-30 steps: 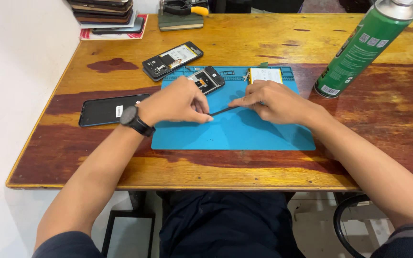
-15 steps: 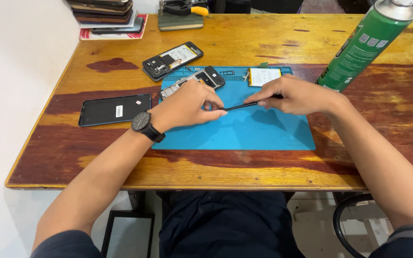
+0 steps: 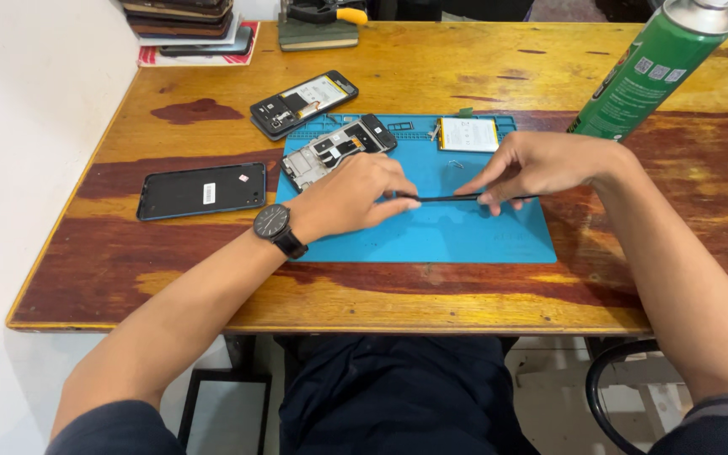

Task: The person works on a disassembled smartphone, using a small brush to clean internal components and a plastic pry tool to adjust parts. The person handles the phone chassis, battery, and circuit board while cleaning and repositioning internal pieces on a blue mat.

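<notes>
Pinching a thin dark strip (image 3: 457, 198) between them, the left hand (image 3: 355, 198) and right hand (image 3: 537, 164) each close fingertips on one end, holding it level just above the blue work mat (image 3: 465, 240), likely so it stays straight and clear of the parts. An opened phone frame (image 3: 334, 152) lies at the mat's far left corner, a white-labelled battery (image 3: 468, 134) near its far edge. A tall green spray can (image 3: 646, 72) with small white label squares stands right.
</notes>
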